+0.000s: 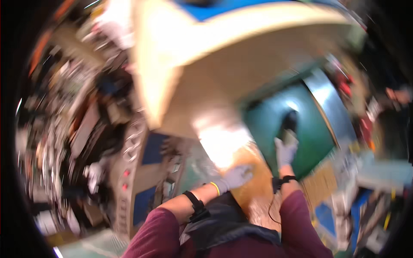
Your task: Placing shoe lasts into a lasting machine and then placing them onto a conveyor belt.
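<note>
My left hand [236,177], in a pale grey glove with a yellow cuff edge, is over a shiny brown board-like surface [248,193]. Its fingers point right, loosely stretched, and nothing shows in them. My right hand [285,152], gloved alike, reaches out over a dark green flat surface [312,137]. Its fingers are closed around a small beige-green piece [290,139]. Just beyond that piece lies a dark elongated shape [290,121]; blur hides what it is and whether the two are joined. Black straps circle both wrists.
A large cream panel [241,56] with a bright edge stands ahead, blue above it. Racks and cluttered parts [77,129] fill the left. At right are a shiny metal strip [329,103], cardboard [320,180] and a pale blue ledge [385,174]. Motion smears most of it.
</note>
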`<state>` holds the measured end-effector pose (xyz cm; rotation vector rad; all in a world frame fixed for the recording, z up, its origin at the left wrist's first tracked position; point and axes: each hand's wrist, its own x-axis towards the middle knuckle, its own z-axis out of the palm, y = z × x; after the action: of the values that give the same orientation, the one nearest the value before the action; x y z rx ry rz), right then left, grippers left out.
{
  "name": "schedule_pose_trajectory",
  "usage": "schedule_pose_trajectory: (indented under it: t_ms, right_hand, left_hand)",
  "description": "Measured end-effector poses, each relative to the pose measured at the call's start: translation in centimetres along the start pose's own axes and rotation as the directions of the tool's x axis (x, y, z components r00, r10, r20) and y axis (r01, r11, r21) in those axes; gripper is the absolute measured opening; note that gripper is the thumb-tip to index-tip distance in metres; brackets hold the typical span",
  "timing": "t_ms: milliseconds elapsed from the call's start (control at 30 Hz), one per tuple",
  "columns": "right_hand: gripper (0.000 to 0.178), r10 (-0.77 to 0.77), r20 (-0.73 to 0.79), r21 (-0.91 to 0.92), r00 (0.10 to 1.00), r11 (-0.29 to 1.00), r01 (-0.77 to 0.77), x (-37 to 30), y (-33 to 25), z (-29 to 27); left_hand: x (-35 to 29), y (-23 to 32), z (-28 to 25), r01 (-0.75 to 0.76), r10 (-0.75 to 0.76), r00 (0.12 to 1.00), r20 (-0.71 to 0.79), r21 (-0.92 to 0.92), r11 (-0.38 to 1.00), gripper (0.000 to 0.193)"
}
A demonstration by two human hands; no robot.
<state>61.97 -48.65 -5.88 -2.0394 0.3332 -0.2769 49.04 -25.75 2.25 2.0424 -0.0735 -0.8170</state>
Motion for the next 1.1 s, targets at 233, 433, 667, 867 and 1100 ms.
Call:
schedule_pose_trajectory:
  t_ms: [233, 433, 667, 867, 1100]
  right_hand:
    - [0.057, 0.255, 0.444, -0.014, 0.859, 0.961, -0.277, 5.3, 1.4, -4.3]
    - [0.039, 0.388, 0.763, -0.485, 0.517, 0.872, 0.062, -0.8, -10.1, -13.2]
    - [0.030, -0.173, 0.913, 0.396, -0.370, 0.604, 0.692, -18.2, -27.8, -6.2]
    - [0.045, -0.039, 0.999, 0.038, 0.017, 0.999, 0.028, -28.4, -38.3, 13.8]
    - [0.094, -0.701, 0.713, 0.547, 0.003, 0.559, 0.623, -29.6, -59.3, 40.5]
  left_hand:
    - [-23.3, -15.3, -3.7, 0.267, -0.310, 0.843, -0.440, -0.160, 0.950, 0.045]
    - [-41.3, -25.3, 6.2, 0.442, -0.673, 0.485, -0.558, -0.508, 0.740, 0.046]
    - [-46.8, -29.0, 18.8, 0.239, -0.766, 0.307, -0.565, -0.733, 0.637, 0.045]
    - [-48.5, -33.1, 16.4, -0.064, -0.902, 0.188, -0.389, -0.921, 0.384, 0.040]
    - [-49.9, -34.4, 13.2, -0.244, -0.909, -0.162, -0.384, -0.877, 0.414, 0.036]
